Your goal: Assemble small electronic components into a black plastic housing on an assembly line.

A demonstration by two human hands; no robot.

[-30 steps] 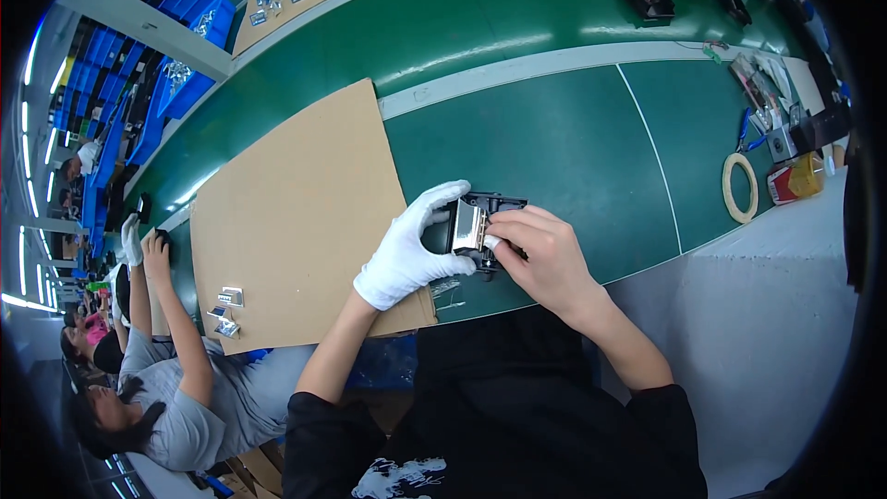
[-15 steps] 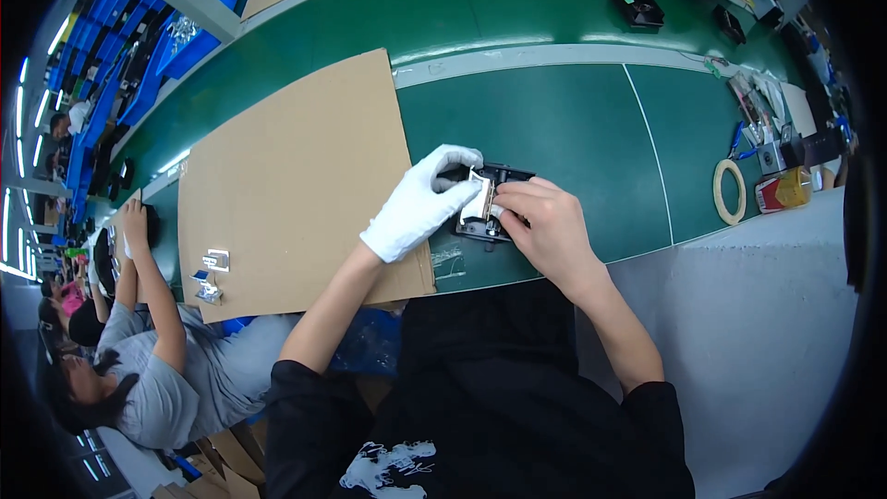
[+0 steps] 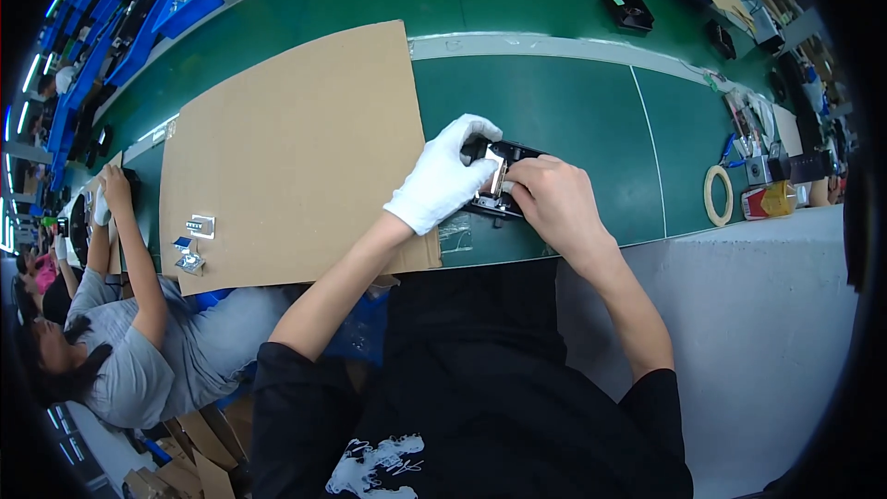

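My left hand [image 3: 443, 176], in a white glove, grips the left side of a black plastic housing [image 3: 499, 214] that lies on the green table. A shiny metal part [image 3: 494, 173] sits in the housing's middle, with the gloved thumb against it. Bare and bent over the right side of the housing is my right hand [image 3: 557, 206]. Its thumb and forefinger are pinched together at the metal part's edge; whatever lies between those fingertips is too small and covered to name.
Left of my hands lies a large cardboard sheet [image 3: 296, 148] with small metal parts [image 3: 191, 261] on it. A tape roll [image 3: 718, 195], a yellow-red bottle [image 3: 769, 200] and blue-handled pliers [image 3: 729, 150] lie at right. A black box [image 3: 628, 8] stands farther back. Another person [image 3: 148, 333] sits at left.
The view has shifted a little, so the table and sheet sit higher. My right fingers have closed in lower over the housing; the left hand keeps its grip.
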